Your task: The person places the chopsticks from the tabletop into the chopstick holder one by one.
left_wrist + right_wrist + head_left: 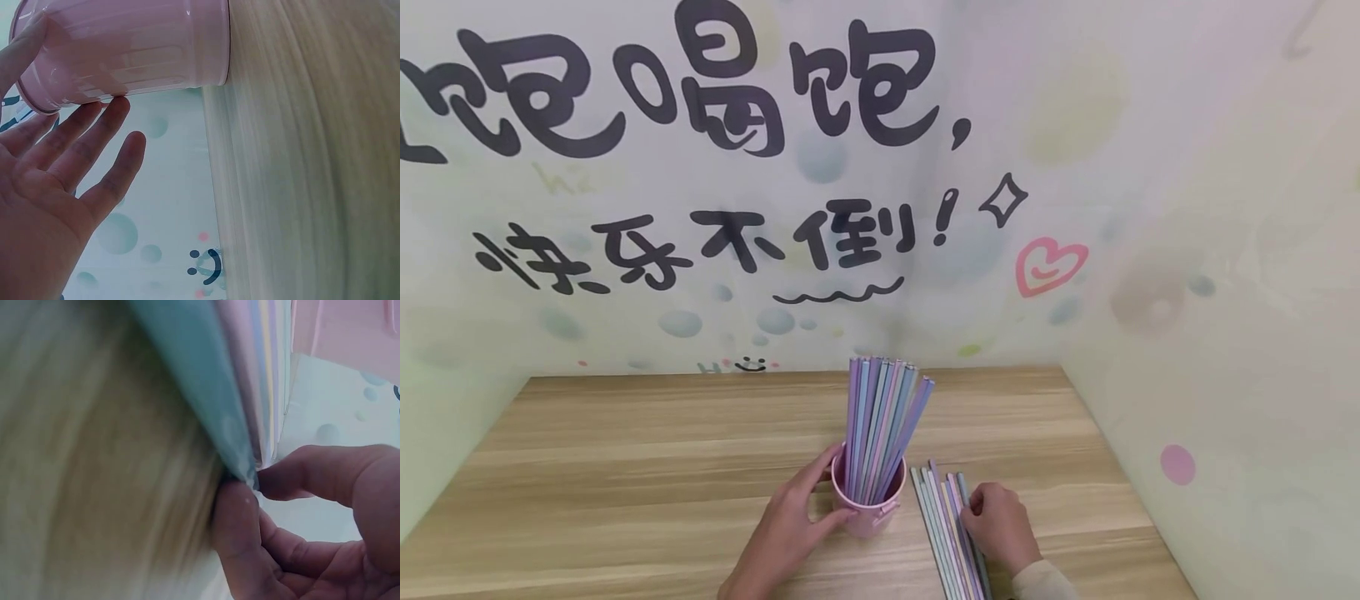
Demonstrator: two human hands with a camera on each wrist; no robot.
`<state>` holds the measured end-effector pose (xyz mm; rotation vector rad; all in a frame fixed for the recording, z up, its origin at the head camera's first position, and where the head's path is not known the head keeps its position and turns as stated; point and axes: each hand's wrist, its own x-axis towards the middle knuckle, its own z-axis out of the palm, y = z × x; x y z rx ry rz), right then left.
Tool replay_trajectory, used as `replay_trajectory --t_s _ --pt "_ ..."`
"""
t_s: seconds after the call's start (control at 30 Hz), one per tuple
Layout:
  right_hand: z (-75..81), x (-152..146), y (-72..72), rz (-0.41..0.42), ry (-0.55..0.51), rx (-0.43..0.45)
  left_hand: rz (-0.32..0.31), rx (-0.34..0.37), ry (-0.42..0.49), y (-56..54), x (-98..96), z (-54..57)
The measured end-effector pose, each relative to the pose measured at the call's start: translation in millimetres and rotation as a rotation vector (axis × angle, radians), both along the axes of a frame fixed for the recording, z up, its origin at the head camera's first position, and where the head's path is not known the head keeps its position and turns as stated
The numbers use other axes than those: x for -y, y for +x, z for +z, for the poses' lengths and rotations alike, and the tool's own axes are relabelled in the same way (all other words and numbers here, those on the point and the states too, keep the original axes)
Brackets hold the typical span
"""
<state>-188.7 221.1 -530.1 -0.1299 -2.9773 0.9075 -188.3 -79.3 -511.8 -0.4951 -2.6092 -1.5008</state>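
A small pink bucket (869, 518) stands on the table, holding a bundle of pastel drinking straws (880, 425) that lean slightly right. My left hand (786, 521) holds it from the left, thumb at the front and fingers at the far side; in the left wrist view fingertips touch the bucket wall (131, 50). Right of the bucket lies a row of loose straws (942, 533), side by side. My right hand (1000, 525) pinches the end of the rightmost, a teal straw (200, 381), between thumb and finger. That straw lies beside the others.
The wood-grain table (647, 483) extends left of the bucket and right of my right hand. Behind it rises a pale wall (625, 333) with black lettering and coloured dots. Another wall (1240, 367) borders the table on the right.
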Motion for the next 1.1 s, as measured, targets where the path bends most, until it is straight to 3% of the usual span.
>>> replay_trajectory --t_s 0.17,0.33,0.57,0.7,0.9,1.1 --pt "-0.5 -8 -1.4 -0.052 -0.133 0.069 0.005 -0.027 -0.005 -0.2 -0.4 -1.6" --pt "7.2 -18 -3.6 -0.093 -0.252 0.069 0.006 -0.03 -0.011 0.5 -0.4 -1.5" --pt "39.9 -35 -10.7 -0.197 -0.477 0.015 0.009 -0.018 0.008 0.7 -0.4 -0.6" --pt "64.2 -37 -15.0 -0.231 -0.575 -0.085 0.005 -0.002 0.008 0.7 -0.1 0.2" --pt "96.6 -27 -24.7 -0.252 -0.718 -0.345 0.012 -0.004 0.008 0.8 0.2 -0.5" --pt "128.5 -12 -33.1 -0.263 -0.85 -0.49 0.013 -0.006 -0.003 1.1 -0.8 -0.5"
